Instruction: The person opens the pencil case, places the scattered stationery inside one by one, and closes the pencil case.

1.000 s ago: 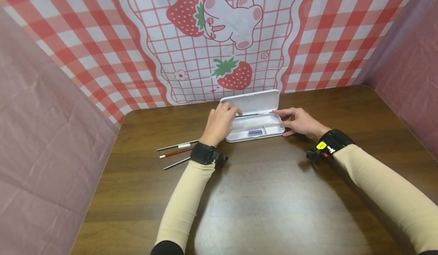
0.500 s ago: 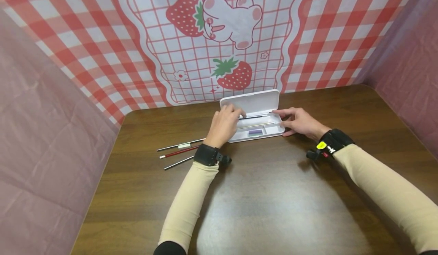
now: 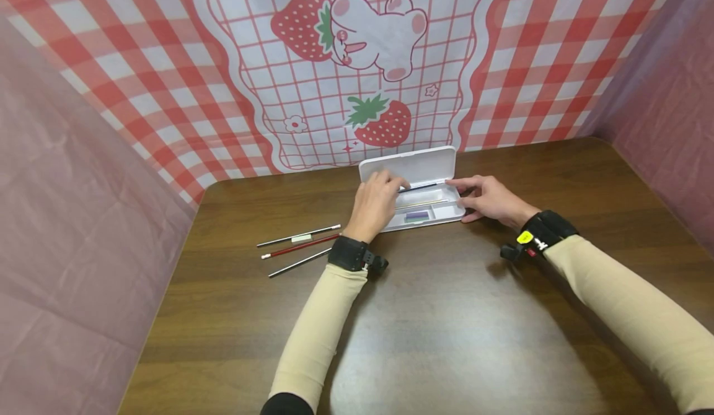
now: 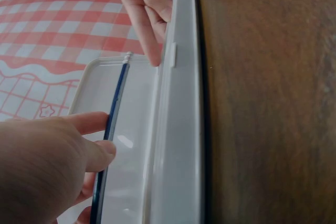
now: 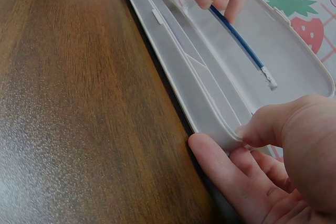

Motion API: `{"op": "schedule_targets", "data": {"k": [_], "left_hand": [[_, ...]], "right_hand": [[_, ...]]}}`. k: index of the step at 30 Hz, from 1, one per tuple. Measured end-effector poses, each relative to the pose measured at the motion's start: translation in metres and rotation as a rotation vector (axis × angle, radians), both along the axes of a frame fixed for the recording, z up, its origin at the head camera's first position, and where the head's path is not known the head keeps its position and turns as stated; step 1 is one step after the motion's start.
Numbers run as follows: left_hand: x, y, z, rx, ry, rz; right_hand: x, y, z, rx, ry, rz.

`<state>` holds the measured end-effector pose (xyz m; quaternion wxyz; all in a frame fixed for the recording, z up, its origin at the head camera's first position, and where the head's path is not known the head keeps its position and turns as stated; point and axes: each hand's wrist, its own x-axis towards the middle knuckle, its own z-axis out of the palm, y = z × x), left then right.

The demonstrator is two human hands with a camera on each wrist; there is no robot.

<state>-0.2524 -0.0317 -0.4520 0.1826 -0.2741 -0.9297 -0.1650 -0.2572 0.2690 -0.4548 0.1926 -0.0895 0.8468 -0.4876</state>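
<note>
My left hand (image 3: 375,205) pinches a dark blue pencil (image 4: 119,90) between thumb and fingers, over an open white pencil case (image 3: 413,166). The pencil's eraser end (image 5: 269,78) points toward the case's right end. My right hand (image 3: 491,200) grips that right end; in the right wrist view its thumb (image 5: 268,124) lies at the rim with fingers along the outside. Inside the case lie a thin light-coloured pencil (image 3: 424,204) and a small purple and green block (image 3: 416,216). My left hand covers the case's left part in the head view.
To the left of the case, a dark pencil (image 3: 279,240), a red pencil (image 3: 295,248) and a grey pencil (image 3: 298,263) lie on the wooden table (image 3: 435,316). A pale eraser (image 3: 302,238) lies by the dark one. A checked cloth (image 3: 530,62) hangs behind.
My left hand has moved to the right over the case with the blue pencil, uncovering more of the pencils on the table. My right hand has stayed at the case's right end.
</note>
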Motion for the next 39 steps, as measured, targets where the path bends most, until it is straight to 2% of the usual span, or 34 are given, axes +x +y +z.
{"op": "schedule_targets", "data": {"k": [6, 8, 9, 10, 15, 16, 19, 21, 28, 39], "left_hand": [[-0.001, 0.005, -0.003, 0.006, -0.01, 0.018], [-0.003, 0.006, -0.007, -0.001, -0.002, 0.014], [-0.007, 0.006, -0.013, 0.0, 0.004, 0.009], [-0.006, 0.006, -0.014, -0.01, -0.002, 0.01], [-0.034, 0.008, -0.057, -0.038, 0.023, -0.005], [-0.038, 0.008, -0.063, -0.043, 0.026, -0.006], [-0.044, 0.008, -0.071, -0.034, 0.013, -0.026], [-0.044, 0.008, -0.071, -0.036, -0.001, -0.029], [-0.033, 0.01, -0.058, -0.092, -0.001, -0.004], [-0.033, 0.01, -0.052, -0.145, -0.147, 0.013]], "right_hand": [[0.0, -0.001, 0.001, -0.001, 0.0, -0.004], [0.0, -0.001, 0.001, 0.001, 0.002, -0.004], [0.0, -0.001, 0.001, 0.0, 0.002, -0.002], [0.0, -0.001, 0.0, -0.001, 0.002, -0.001], [-0.001, 0.0, -0.001, -0.005, -0.005, 0.001], [-0.001, 0.0, -0.001, -0.004, -0.006, 0.001], [-0.001, 0.0, -0.001, 0.0, -0.009, -0.002], [0.0, 0.0, -0.001, 0.0, -0.01, -0.005], [0.0, -0.001, 0.0, -0.001, -0.009, -0.01], [-0.002, -0.002, -0.001, -0.006, -0.011, -0.01]]}}
